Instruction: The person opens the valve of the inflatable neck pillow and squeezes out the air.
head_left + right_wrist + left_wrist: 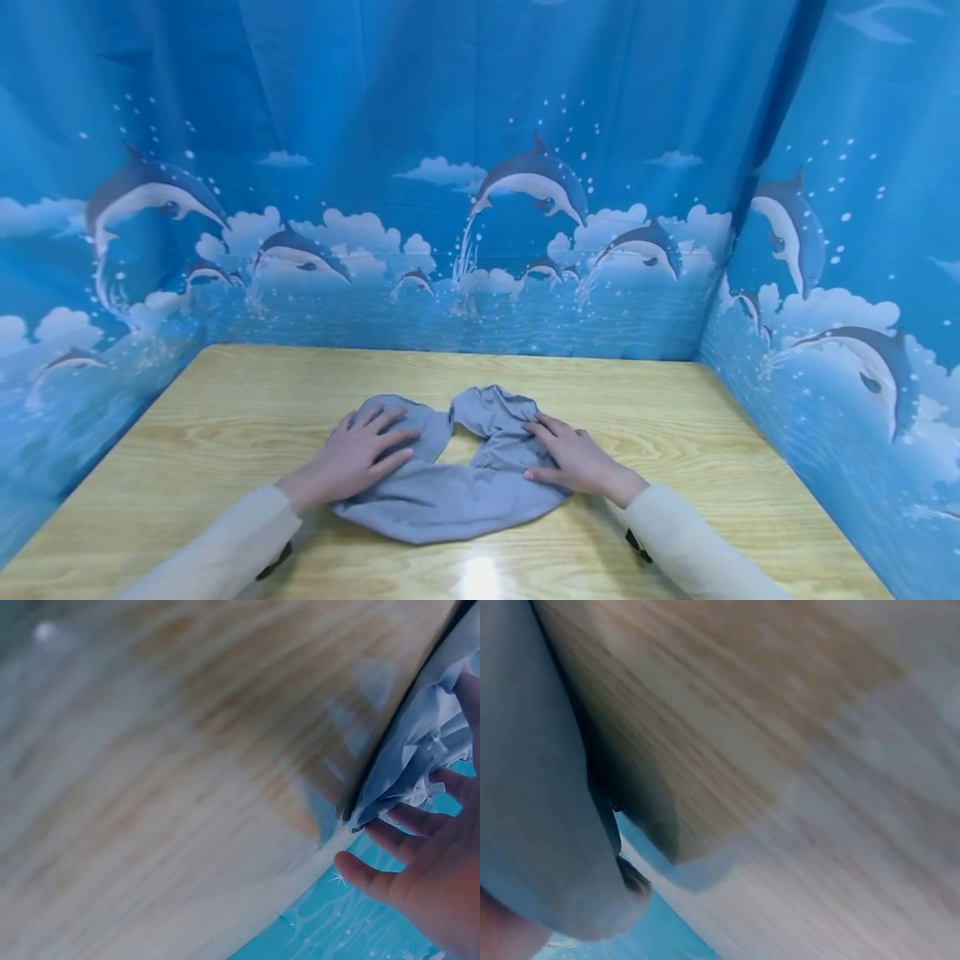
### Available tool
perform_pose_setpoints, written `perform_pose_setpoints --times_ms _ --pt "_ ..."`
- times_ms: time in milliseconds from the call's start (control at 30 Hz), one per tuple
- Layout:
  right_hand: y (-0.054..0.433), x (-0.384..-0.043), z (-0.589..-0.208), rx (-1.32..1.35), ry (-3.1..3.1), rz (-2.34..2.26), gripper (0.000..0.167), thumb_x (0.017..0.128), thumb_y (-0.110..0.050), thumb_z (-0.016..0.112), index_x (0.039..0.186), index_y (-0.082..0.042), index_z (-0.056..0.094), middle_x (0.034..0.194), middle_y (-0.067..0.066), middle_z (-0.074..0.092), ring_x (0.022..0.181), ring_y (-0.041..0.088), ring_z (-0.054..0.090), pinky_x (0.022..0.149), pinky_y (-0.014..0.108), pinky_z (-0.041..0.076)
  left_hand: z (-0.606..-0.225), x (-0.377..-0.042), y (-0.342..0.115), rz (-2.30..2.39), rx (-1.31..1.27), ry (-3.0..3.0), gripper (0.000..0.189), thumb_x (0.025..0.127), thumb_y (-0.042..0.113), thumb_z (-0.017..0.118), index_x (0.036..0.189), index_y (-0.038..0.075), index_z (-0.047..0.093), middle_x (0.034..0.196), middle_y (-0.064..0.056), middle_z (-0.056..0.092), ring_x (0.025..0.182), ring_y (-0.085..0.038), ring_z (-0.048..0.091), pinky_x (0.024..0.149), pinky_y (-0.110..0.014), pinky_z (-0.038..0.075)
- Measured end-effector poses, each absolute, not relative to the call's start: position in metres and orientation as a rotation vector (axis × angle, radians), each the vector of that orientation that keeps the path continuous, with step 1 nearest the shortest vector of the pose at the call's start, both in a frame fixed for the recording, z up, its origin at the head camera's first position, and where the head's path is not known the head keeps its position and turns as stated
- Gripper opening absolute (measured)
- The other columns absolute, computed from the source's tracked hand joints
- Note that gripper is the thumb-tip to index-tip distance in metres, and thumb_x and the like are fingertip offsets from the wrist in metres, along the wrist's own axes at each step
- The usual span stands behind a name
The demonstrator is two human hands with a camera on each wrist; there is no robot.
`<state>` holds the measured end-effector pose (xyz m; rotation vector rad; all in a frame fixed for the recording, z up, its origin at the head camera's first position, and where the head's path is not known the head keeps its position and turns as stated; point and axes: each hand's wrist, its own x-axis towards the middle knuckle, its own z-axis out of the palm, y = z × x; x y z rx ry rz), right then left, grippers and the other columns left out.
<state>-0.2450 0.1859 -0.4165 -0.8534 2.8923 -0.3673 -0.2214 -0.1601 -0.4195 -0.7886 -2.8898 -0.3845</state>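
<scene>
A limp, wrinkled piece of grey-blue cloth (457, 500), shaped like a rounded loop, lies on the table around a small gap where wood shows. My left hand (367, 450) rests on its left side with the fingers spread. On the right side my right hand (573, 457) touches the fabric, fingers apart and lightly bent. The right wrist view catches the right hand (427, 862) beside the bunched cloth (409, 742), where a small pale tag shows. Only a sleeve (540, 787) and a blurred bit of skin appear in the left wrist view.
A light wood-grain table (247, 400) carries the cloth. Blue curtains (315, 100) printed with dolphins and clouds stand along its back, left and right edges. Light glares off the table's front middle.
</scene>
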Motion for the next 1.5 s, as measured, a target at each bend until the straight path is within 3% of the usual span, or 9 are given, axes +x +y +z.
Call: perform_pose_setpoints --times_ms 133,333,600,900,1500 --pt "0.186 -0.244 -0.418 -0.93 2.92 -0.371 0.072 0.084 -0.047 0.06 0.141 -0.012 0.034 0.145 0.022 0.029 0.13 0.037 0.034 0.097 0.059 0.032 -0.42 -0.222 -0.165 -0.437 -0.994 -2.845 0.031 0.096 0.039 0.043 0.124 0.036 0.056 0.143 -0.002 0.04 0.135 -0.036 0.028 0.101 -0.062 0.024" --pt "0.187 -0.244 -0.42 -0.96 2.892 -0.384 0.07 0.084 -0.046 0.06 0.141 -0.016 0.034 0.146 0.021 0.028 0.13 0.038 0.034 0.096 0.06 0.033 -0.423 -0.223 -0.169 -0.36 -1.104 -2.859 0.034 0.095 0.047 0.039 0.124 0.038 0.055 0.144 -0.002 0.039 0.135 -0.034 0.029 0.101 -0.062 0.023" --pt "0.19 -0.245 -0.418 -0.915 2.841 -0.37 0.077 0.082 -0.053 0.058 0.143 -0.015 0.03 0.148 0.02 0.024 0.132 0.038 0.031 0.096 0.061 0.031 -0.426 -0.223 -0.172 -0.2 -1.008 -2.803 0.036 0.09 0.051 0.046 0.124 0.042 0.053 0.14 0.001 0.043 0.129 -0.032 0.037 0.095 -0.061 0.031" --pt "0.188 -0.246 -0.415 -0.834 2.837 -0.35 0.08 0.081 -0.054 0.059 0.143 -0.014 0.03 0.147 0.023 0.025 0.131 0.039 0.033 0.095 0.063 0.031 -0.425 -0.223 -0.175 -0.156 -0.846 -2.838 0.038 0.088 0.056 0.047 0.122 0.042 0.054 0.139 0.0 0.044 0.128 -0.035 0.037 0.094 -0.066 0.03" --pt "0.186 -0.246 -0.415 -0.759 2.852 -0.363 0.084 0.079 -0.055 0.061 0.144 -0.012 0.028 0.146 0.025 0.025 0.13 0.039 0.034 0.098 0.064 0.028 -0.427 -0.222 -0.181 -0.241 -0.679 -2.849 0.044 0.09 0.052 0.046 0.127 0.031 0.053 0.141 -0.007 0.042 0.131 -0.037 0.034 0.098 -0.064 0.027"
